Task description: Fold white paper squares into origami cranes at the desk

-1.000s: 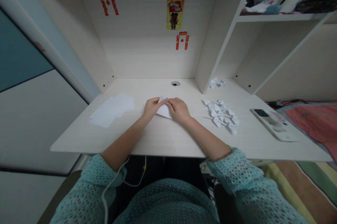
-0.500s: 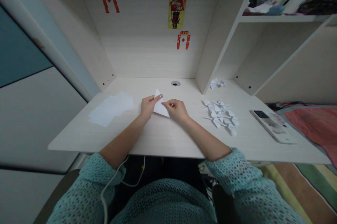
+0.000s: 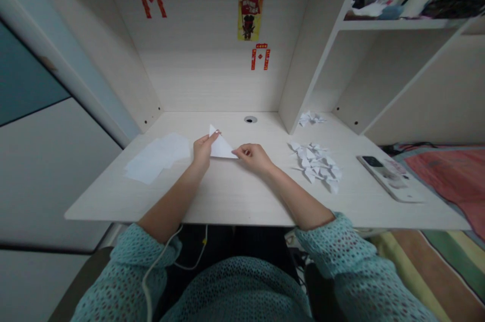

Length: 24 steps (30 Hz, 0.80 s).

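Pale wood-grain desk [image 3: 235, 201] fills a built-in alcove, with two forearms in turquoise open-knit sleeves [image 3: 333, 241] reaching over its near edge. Just past the middle of the desktop, the left hand [image 3: 202, 148] and right hand [image 3: 254, 155] share a white paper folded into a triangle [image 3: 220, 148]. The left hand pinches the paper's left edge with its fingers running up toward the top point, while the right hand's fingertips are closed on the right corner, low against the desktop. To the left of the hands lies a loose stack of flat white paper sheets [image 3: 157, 156], apart from the left hand. To the right, well clear of the right hand, sits a heap of small folded white paper figures [image 3: 315, 164], and further right a white smartphone [image 3: 387, 178] lies flat. Farther back, a smaller cluster of folded white paper pieces [image 3: 310, 118] rests in the shelf compartment, near a round cable hole [image 3: 250, 119]. On the back wall hang a yellow and red poster [image 3: 249, 15] and red paper decorations [image 3: 260, 56].
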Each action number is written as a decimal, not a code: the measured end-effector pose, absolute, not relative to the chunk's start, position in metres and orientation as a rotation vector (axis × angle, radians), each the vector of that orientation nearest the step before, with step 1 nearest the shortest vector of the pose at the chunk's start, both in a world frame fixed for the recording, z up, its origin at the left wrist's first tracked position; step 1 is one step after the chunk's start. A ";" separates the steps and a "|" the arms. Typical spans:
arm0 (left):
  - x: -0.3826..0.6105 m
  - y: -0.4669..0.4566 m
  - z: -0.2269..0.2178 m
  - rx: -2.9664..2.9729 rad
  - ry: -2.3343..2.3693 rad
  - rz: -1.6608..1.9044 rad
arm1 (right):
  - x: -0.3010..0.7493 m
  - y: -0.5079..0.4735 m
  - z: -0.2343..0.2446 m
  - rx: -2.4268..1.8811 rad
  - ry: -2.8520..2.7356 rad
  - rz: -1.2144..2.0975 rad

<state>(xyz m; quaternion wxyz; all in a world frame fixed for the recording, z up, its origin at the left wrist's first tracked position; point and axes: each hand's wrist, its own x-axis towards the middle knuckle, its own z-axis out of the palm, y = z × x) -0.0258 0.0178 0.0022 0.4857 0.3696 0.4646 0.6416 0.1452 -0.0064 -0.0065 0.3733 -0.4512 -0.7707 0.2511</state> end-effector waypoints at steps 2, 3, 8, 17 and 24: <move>-0.027 0.019 0.002 0.892 1.127 1.568 | 0.148 -0.007 -0.002 -1.151 -2.017 0.653; -0.028 0.019 0.002 0.890 1.129 1.569 | 0.149 -0.008 0.000 -1.154 -2.039 0.648; -0.028 0.021 0.000 0.898 1.134 1.573 | 0.151 -0.009 0.001 -1.223 -2.157 0.393; -0.029 0.021 -0.004 0.923 1.125 1.561 | 0.153 -0.007 -0.002 -1.204 -2.269 0.197; -0.029 0.022 -0.004 0.916 1.151 1.555 | 0.153 -0.006 -0.001 -1.107 -2.243 0.464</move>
